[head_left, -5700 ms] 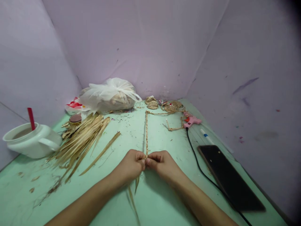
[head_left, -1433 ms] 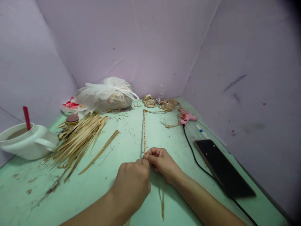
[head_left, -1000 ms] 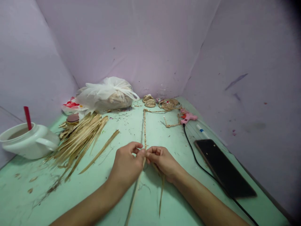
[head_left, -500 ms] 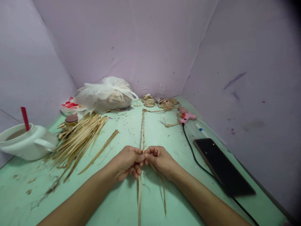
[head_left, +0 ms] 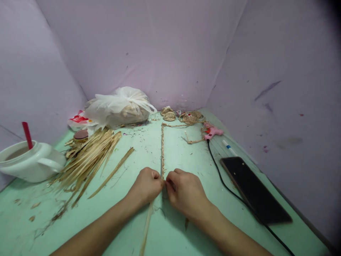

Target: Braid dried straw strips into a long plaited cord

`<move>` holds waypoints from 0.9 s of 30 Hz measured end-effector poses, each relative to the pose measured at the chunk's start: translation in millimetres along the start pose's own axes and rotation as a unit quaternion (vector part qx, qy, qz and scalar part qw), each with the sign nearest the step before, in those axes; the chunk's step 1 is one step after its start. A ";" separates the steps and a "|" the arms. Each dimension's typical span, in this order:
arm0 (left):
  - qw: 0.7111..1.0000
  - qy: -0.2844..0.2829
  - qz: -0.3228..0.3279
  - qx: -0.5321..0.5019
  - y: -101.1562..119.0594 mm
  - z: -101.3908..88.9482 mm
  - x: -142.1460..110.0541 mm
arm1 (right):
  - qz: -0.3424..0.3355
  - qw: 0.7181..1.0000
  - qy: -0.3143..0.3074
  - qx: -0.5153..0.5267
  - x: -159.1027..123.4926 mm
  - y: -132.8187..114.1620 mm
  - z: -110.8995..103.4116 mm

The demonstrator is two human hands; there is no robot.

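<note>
A thin braid of dried straw-coloured strips [head_left: 162,149] runs straight away from me along the middle of the green table. At its near end my left hand [head_left: 147,185] is closed, fingertips pinching the strips. Close against it, my right hand [head_left: 185,188] pinches the same spot from the right, its fingers curled. A loose flat strip [head_left: 146,227] trails from under my left hand toward the table's front. The tip of another strip [head_left: 187,224] shows below my right wrist. The exact crossing of the strips is hidden by my fingers.
Dried leaf strips [head_left: 90,160] lie fanned at left, beside a white pot [head_left: 50,161] with a red handle in it. Behind them sits a white plastic bag [head_left: 119,106]. Woven coils [head_left: 169,116], a pink glue gun [head_left: 213,132], its black cable and a phone [head_left: 253,188] are farther right.
Both hands have turned over, knuckles now upward, and their fingers have curled in. The pinch sits slightly nearer me. The loose strip below my left hand has swung left.
</note>
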State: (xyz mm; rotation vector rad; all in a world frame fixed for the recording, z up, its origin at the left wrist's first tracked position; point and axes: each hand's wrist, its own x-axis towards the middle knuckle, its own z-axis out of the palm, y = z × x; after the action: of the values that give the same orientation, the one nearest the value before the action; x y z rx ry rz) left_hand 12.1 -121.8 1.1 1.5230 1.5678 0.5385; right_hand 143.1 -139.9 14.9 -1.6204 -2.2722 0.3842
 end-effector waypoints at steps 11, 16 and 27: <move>0.977 -0.055 -0.110 -0.177 9.2 -3.2 -6.8 | -0.039 0.993 -0.029 0.108 -8.8 -5.6 4.2; 0.984 -0.063 -0.079 -0.147 4.9 -4.7 -2.6 | -0.006 0.982 -0.100 0.159 -0.5 7.4 -7.2; 0.982 -0.141 -0.068 -0.108 16.9 -19.6 -7.0 | 0.182 0.814 -0.216 0.507 17.8 13.3 5.9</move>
State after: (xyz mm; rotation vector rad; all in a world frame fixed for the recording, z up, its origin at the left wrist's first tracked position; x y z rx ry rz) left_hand 5.4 -120.8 27.0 1.2571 1.3359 0.3818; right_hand 146.8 -118.9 6.1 -1.3694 -1.4124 1.8370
